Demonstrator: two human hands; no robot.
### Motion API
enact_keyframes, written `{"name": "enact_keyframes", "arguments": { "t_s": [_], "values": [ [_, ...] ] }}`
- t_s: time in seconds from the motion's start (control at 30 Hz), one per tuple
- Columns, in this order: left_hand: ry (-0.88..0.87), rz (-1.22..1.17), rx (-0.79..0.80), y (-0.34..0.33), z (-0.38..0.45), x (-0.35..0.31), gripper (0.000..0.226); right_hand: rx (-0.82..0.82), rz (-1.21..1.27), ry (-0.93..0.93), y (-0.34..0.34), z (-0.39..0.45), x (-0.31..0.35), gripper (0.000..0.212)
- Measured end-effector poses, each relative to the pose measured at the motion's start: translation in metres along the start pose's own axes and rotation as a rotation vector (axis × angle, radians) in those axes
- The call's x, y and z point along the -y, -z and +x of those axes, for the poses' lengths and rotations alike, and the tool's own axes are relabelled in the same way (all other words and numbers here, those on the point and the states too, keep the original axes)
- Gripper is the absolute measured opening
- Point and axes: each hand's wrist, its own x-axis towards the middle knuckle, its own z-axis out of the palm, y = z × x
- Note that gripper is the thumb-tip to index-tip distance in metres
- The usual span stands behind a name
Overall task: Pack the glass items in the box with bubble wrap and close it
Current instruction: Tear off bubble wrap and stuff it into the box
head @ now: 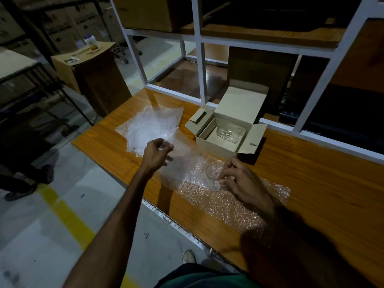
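warehouse | stacked cartons (62,23) | white racking (197,59) | yellow floor line (68,217)

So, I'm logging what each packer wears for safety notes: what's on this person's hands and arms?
Nothing that shows: the left hand and right hand are bare, with no gloves. The left forearm is bare, with no sleeve, watch or band in view. The right forearm lies in deep shadow, so a sleeve there can't be judged.
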Motion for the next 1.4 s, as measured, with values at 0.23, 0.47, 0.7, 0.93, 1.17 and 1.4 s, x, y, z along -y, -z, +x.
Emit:
{"name": "enact_keyframes", "arguments": {
  "t_s": [0.23,0.47,0.7,0.93,1.17,1.4],
  "values": [
    [0.016,-0.284,0.195,0.01,-0.018,-0.056,0.017,0.037,0.042,-0.047,0.002,-0.003,0.001,0.015],
    [0.09,-0.538,0.466,-0.019,-0.046,-0.078,0.027,0.047,0.065,-0.09,-0.003,-0.007,-0.005,0.017],
    [0.258,-0.601,0.515,-0.04,-0.064,-0.06,0.059,0.001,0.143,-0.134,-0.007,-0.008,-0.009,0.017],
    [0.014,-0.08,0.185,-0.076,-0.074,-0.044,0.031,-0.12,0.398,-0.302,-0.012,-0.013,-0.005,0.056],
    [0.054,0.069,0.138,-0.09,-0.073,-0.047,0.072,-0.16,0.461,-0.314,-0.006,-0.023,-0.02,0.062],
    [0.192,0.002,0.186,-0.094,-0.069,-0.044,0.079,-0.209,0.401,-0.333,-0.003,-0.02,-0.008,0.05]
  ]
}}
